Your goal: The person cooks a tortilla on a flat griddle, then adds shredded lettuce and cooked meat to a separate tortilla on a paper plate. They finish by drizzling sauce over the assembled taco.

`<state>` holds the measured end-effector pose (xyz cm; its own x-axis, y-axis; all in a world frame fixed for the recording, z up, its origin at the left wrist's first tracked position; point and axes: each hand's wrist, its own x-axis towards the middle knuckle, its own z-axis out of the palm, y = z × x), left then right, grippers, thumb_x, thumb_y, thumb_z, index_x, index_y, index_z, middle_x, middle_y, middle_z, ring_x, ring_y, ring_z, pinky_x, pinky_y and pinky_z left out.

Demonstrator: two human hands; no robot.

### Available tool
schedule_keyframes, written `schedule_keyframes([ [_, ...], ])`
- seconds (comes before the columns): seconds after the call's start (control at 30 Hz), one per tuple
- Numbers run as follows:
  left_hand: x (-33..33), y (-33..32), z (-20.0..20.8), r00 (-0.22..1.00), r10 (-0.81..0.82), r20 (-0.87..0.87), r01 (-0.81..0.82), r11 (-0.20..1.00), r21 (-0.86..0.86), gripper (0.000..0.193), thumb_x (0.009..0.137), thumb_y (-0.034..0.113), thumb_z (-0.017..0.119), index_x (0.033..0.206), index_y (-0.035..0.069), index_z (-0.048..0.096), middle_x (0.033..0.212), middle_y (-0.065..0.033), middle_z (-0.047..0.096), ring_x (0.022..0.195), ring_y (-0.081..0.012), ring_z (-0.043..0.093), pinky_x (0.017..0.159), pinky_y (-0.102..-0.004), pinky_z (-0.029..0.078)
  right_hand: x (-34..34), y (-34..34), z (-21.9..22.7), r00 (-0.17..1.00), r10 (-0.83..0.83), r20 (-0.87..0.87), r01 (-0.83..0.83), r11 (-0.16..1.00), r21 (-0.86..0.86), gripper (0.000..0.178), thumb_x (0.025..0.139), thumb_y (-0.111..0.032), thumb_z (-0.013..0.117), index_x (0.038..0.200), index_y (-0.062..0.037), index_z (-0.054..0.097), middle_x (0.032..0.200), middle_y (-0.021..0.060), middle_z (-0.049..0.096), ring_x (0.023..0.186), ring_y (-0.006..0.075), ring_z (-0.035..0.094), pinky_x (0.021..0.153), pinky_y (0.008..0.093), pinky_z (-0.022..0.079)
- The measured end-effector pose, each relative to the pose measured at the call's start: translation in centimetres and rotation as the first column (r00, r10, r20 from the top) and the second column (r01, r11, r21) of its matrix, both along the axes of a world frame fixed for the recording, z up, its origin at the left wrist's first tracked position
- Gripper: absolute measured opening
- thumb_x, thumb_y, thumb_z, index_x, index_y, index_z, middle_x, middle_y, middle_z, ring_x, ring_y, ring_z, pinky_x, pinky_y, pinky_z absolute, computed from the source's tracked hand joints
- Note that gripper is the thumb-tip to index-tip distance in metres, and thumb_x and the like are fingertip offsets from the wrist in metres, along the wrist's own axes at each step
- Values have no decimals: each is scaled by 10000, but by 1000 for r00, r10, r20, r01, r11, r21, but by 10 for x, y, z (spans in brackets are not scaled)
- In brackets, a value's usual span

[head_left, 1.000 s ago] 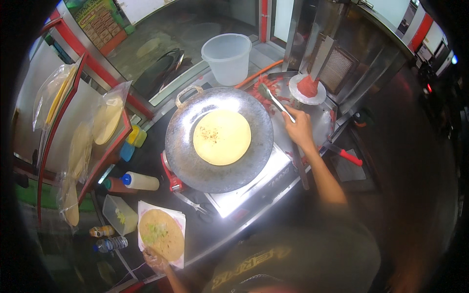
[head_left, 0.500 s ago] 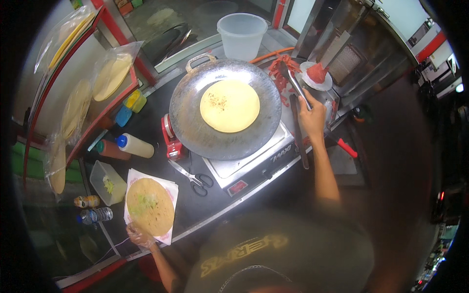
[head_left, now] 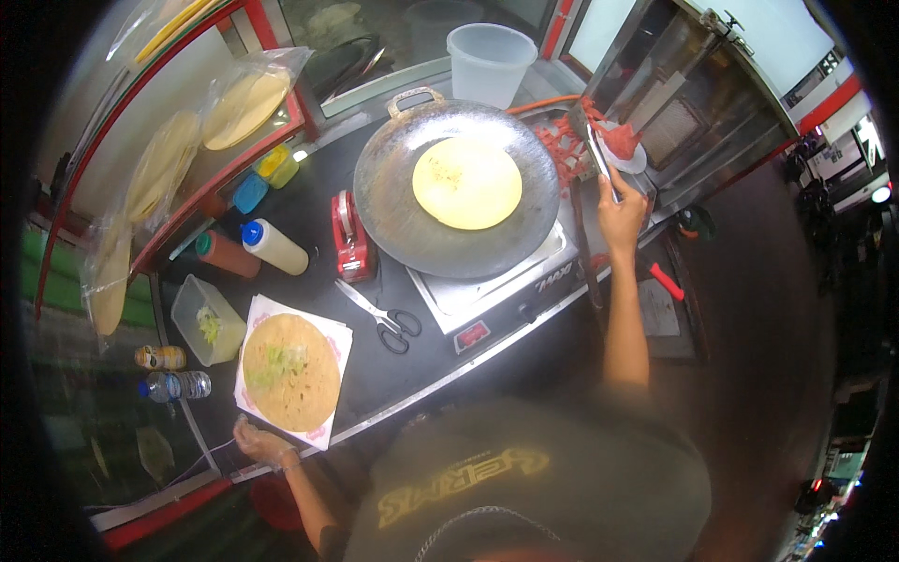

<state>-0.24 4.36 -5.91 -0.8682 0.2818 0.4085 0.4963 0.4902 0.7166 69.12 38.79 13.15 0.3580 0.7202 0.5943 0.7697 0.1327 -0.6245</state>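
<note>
My right hand [head_left: 621,206] is closed round the handle of metal tongs [head_left: 599,155], whose dark end is over strips of reddish meat [head_left: 559,150] and beside the white plate [head_left: 637,161] with a red mound on it. My left hand [head_left: 260,442], in a clear plastic glove, is just off the near-left edge of a browned flatbread [head_left: 298,393], fingers loosely apart and nothing seen in them. Shredded green leaves [head_left: 281,361] lie on this flatbread, which rests on white paper [head_left: 339,345]. A paler flatbread [head_left: 468,183] lies in the wide round pan [head_left: 393,211].
The pan sits on a stove [head_left: 524,300]. Scissors [head_left: 384,318], a red tape dispenser [head_left: 351,245], two squeeze bottles [head_left: 276,248] and a tub of greens [head_left: 201,323] stand left of it. A translucent bucket [head_left: 492,66] is behind; bagged flatbreads [head_left: 248,108] lie on the left shelf.
My left hand has drawn back from the flatbread's near edge. My right hand has shifted the tongs toward the plate with the red mound. The whole view has also shifted slightly.
</note>
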Motion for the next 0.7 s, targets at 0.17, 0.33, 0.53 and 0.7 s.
schedule_keyframes([
  [0.17,10,3,11,989,-41,144,34,998,52,396,1049,289,541,1085,-63,721,1057,-178,748,948,-291,662,885,-444,511,-27,-25,57,993,121,-18,-121,993,5,370,1018,-148,740,1356,3,731,1186,245,797,1074,209,774,959,349,553],
  [0.33,31,16,39,974,-194,120,178,975,134,376,1061,316,647,1207,-19,738,1168,-172,775,1073,-279,720,979,-422,551,-88,-72,129,928,357,-104,-369,918,-142,367,1041,-138,741,1390,-23,735,1004,-21,737,854,53,575,766,229,456],
  [0.53,45,8,63,838,-535,-108,479,816,-324,324,907,237,789,1161,40,751,1132,-186,770,1026,-382,735,940,-477,574,-190,-110,134,717,691,-88,-678,664,-314,370,1034,-87,710,1386,28,723,1078,46,779,855,81,620,777,233,468],
  [0.7,42,-4,71,720,-684,115,653,613,-444,583,915,460,802,1377,120,698,1224,-170,753,1161,-343,691,1053,-448,539,-292,-125,73,416,910,-4,-769,349,-535,404,969,-54,742,1372,-29,747,1080,173,815,891,157,720,853,335,552],
])
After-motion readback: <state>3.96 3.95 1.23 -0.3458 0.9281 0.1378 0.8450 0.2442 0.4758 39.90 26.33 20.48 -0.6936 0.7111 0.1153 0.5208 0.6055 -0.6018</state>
